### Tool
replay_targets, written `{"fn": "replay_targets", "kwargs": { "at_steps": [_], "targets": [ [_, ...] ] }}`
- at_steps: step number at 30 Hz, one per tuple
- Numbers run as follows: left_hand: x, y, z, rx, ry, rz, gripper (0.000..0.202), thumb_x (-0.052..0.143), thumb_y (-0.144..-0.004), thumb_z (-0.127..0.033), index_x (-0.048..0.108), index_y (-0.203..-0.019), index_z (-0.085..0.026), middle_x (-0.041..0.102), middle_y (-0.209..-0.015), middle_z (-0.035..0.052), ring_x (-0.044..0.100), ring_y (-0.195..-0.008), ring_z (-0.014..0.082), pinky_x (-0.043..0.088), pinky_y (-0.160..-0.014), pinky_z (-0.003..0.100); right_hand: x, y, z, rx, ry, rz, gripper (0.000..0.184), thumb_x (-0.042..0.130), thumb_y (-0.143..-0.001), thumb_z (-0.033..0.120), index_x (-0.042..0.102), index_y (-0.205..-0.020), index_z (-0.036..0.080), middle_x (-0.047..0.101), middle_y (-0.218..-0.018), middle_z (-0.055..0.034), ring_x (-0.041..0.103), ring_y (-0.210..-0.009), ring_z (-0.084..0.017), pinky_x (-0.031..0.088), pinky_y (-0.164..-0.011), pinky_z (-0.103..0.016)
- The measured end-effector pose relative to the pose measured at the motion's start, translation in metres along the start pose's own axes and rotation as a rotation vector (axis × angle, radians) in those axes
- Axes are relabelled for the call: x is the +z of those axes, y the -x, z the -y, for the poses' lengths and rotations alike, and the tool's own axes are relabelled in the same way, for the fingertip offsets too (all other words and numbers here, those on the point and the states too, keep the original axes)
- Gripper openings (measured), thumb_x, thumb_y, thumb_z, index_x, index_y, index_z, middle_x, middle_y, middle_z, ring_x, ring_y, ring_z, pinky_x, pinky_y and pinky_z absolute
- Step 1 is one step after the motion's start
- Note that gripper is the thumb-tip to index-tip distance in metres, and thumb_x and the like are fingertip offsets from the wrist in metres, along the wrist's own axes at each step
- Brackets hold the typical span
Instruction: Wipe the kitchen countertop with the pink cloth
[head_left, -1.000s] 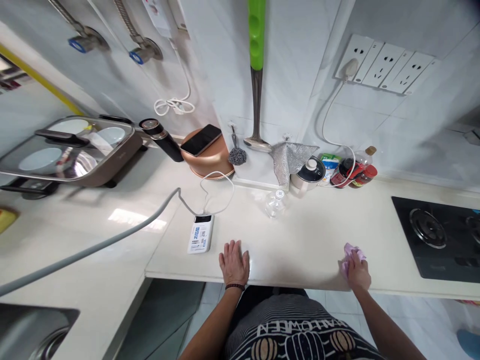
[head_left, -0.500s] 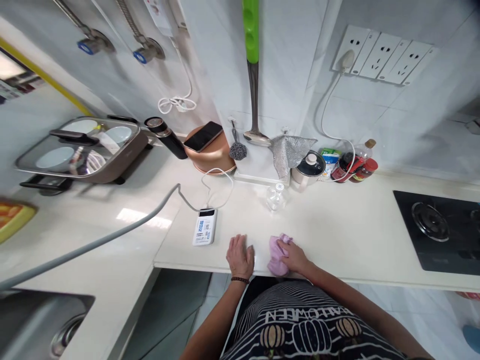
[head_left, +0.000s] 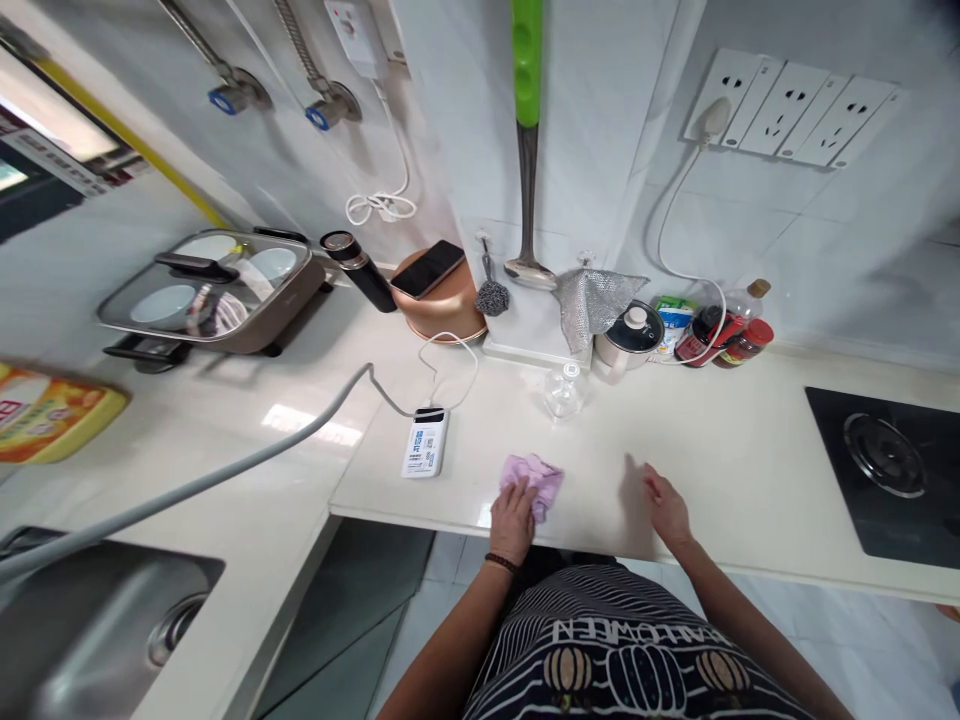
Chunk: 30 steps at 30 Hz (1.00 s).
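A crumpled pink cloth (head_left: 546,480) lies on the white countertop close to its front edge. My left hand (head_left: 514,522), with a dark beaded bracelet at the wrist, rests on the cloth's near left side, its fingers closed on it. Off to the right, my right hand (head_left: 666,508) hovers a little over the counter, side-on, holding nothing, its fingers loosely bent. Behind the cloth stands a small clear bottle (head_left: 562,392) with a white cap. A white power bank (head_left: 425,445) with cables plugged in lies left of the cloth.
Along the wall stand a copper-coloured pot (head_left: 442,312) with a phone (head_left: 429,270) on it, a black flask (head_left: 360,272), a small lidded pot (head_left: 626,340) and jars (head_left: 742,345). A stove (head_left: 892,470) lies right, a sink (head_left: 112,620) left. A grey cable (head_left: 225,470) crosses the left counter.
My right hand has let go of the pink cloth and moved right. My left hand has moved onto the cloth, which now lies more spread out and further left. The view has shifted slightly left.
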<state>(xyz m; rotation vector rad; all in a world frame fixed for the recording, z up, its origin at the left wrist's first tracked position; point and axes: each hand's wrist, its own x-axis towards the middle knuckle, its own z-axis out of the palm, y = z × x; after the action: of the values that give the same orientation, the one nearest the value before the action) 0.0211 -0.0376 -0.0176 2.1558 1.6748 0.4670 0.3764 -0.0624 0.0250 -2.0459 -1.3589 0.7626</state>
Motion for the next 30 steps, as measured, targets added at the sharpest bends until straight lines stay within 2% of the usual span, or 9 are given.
{"fn": "replay_targets", "kwargs": {
  "at_steps": [3, 6, 10, 12, 16, 18, 20, 23, 30],
  "targets": [
    [-0.019, -0.004, 0.033, -0.228, -0.084, -0.110, 0.056, 0.050, -0.088, -0.012, 0.068, -0.141, -0.019, 0.056, -0.160, 0.0145, 0.048, -0.146, 0.0374, 0.045, -0.114, 0.057, -0.020, 0.007, -0.036, -0.039, 0.158, -0.138, 0.060, 0.044, -0.091, 0.039, 0.062, -0.144, 0.019, 0.074, -0.122, -0.0134, 0.066, -0.116, -0.029, 0.054, -0.106, -0.051],
    [-0.032, -0.020, 0.051, -0.374, -0.116, -0.178, 0.059, 0.049, -0.088, -0.013, 0.064, -0.145, -0.013, 0.049, -0.164, 0.0196, 0.036, -0.156, 0.0400, 0.041, -0.119, 0.060, -0.025, 0.017, -0.063, -0.033, 0.274, -0.216, 0.063, 0.045, -0.089, 0.038, 0.060, -0.146, 0.015, 0.069, -0.132, -0.0180, 0.060, -0.127, -0.034, 0.050, -0.112, -0.056],
    [-0.025, -0.051, 0.033, -0.428, -0.114, -0.176, 0.062, 0.050, -0.090, -0.016, 0.057, -0.151, -0.009, 0.040, -0.169, 0.0238, 0.023, -0.162, 0.0427, 0.027, -0.127, 0.067, -0.015, 0.029, -0.077, -0.008, 0.369, -0.178, 0.064, 0.046, -0.089, 0.036, 0.056, -0.148, 0.012, 0.060, -0.149, -0.0206, 0.048, -0.146, -0.037, 0.041, -0.122, -0.057],
    [-0.008, -0.060, 0.005, -0.318, -0.100, -0.097, 0.060, 0.050, -0.093, -0.019, 0.057, -0.152, -0.011, 0.040, -0.169, 0.0220, 0.023, -0.162, 0.0412, 0.024, -0.129, 0.066, -0.012, 0.032, -0.075, 0.011, 0.422, -0.121, 0.063, 0.046, -0.090, 0.034, 0.056, -0.148, 0.012, 0.057, -0.154, -0.0199, 0.043, -0.151, -0.037, 0.039, -0.124, -0.056],
    [0.038, -0.056, -0.058, 0.100, -0.047, 0.082, 0.057, 0.052, -0.097, -0.026, 0.057, -0.153, -0.021, 0.040, -0.171, 0.0158, 0.027, -0.162, 0.0365, 0.025, -0.131, 0.061, -0.017, 0.025, -0.061, 0.089, 0.553, 0.008, 0.059, 0.049, -0.090, 0.029, 0.058, -0.146, 0.014, 0.056, -0.156, -0.0164, 0.045, -0.150, -0.034, 0.041, -0.122, -0.049],
    [0.055, -0.050, -0.077, 0.262, -0.029, 0.122, 0.058, 0.054, -0.098, -0.029, 0.055, -0.156, -0.024, 0.038, -0.173, 0.0136, 0.026, -0.163, 0.0357, 0.026, -0.131, 0.060, -0.024, 0.019, -0.052, 0.095, 0.616, 0.072, 0.056, 0.049, -0.090, 0.027, 0.061, -0.144, 0.014, 0.058, -0.153, -0.0167, 0.051, -0.145, -0.033, 0.042, -0.121, -0.046],
    [0.062, -0.048, -0.081, 0.347, -0.028, 0.148, 0.057, 0.053, -0.099, -0.029, 0.055, -0.156, -0.026, 0.037, -0.173, 0.0121, 0.027, -0.163, 0.0342, 0.028, -0.131, 0.059, -0.030, 0.013, -0.044, 0.079, 0.663, 0.123, 0.054, 0.048, -0.092, 0.025, 0.062, -0.142, 0.014, 0.062, -0.147, -0.0174, 0.057, -0.137, -0.031, 0.042, -0.120, -0.044],
    [0.049, -0.060, -0.060, 0.282, -0.055, 0.156, 0.054, 0.048, -0.101, -0.024, 0.056, -0.154, -0.025, 0.041, -0.171, 0.0128, 0.030, -0.162, 0.0326, 0.029, -0.131, 0.058, -0.032, 0.009, -0.034, 0.076, 0.705, 0.140, 0.054, 0.048, -0.093, 0.027, 0.062, -0.144, 0.016, 0.065, -0.140, -0.0170, 0.062, -0.129, -0.030, 0.044, -0.117, -0.042],
    [-0.030, -0.123, 0.021, -0.252, -0.113, 0.105, 0.062, 0.041, -0.103, -0.027, 0.043, -0.163, -0.015, 0.024, -0.176, 0.0204, 0.015, -0.165, 0.0385, 0.019, -0.133, 0.061, -0.011, 0.007, -0.017, 0.197, 0.653, 0.042, 0.076, 0.060, -0.086, 0.042, 0.048, -0.156, 0.013, 0.059, -0.148, -0.0242, 0.054, -0.141, -0.040, 0.042, -0.117, -0.053]
  ]
}}
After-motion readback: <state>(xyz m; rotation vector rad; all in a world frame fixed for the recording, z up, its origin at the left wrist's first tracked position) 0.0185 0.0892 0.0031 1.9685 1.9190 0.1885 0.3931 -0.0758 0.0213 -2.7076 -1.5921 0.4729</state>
